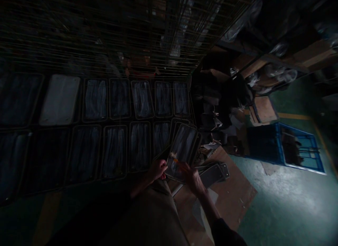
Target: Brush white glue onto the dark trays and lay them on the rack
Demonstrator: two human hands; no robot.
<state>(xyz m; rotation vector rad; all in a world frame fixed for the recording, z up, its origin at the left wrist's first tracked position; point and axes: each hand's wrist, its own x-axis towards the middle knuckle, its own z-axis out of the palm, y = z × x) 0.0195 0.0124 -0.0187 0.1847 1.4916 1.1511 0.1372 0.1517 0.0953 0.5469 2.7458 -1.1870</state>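
Note:
In the head view my right hand [192,176] is closed around a small brush [175,160] with an orange handle and pale bristles. The bristles are at the lower left part of a dark rectangular panel [185,142] with rounded corners, whose surface carries whitish streaks. At that panel's lower left corner my left hand [158,169] has its fingers curled and pinched on the edge. The panel lies tilted over other dark panels at the right end of the front row. Dim light hides the finer detail of the fingers.
Two rows of similar streaked panels [114,151] spread to the left, one pale panel [60,99] among them. Behind them rises a wire mesh [105,45]. Several dark panels [211,175] lie on a wooden board [235,189]. A blue crate [280,140] stands at right.

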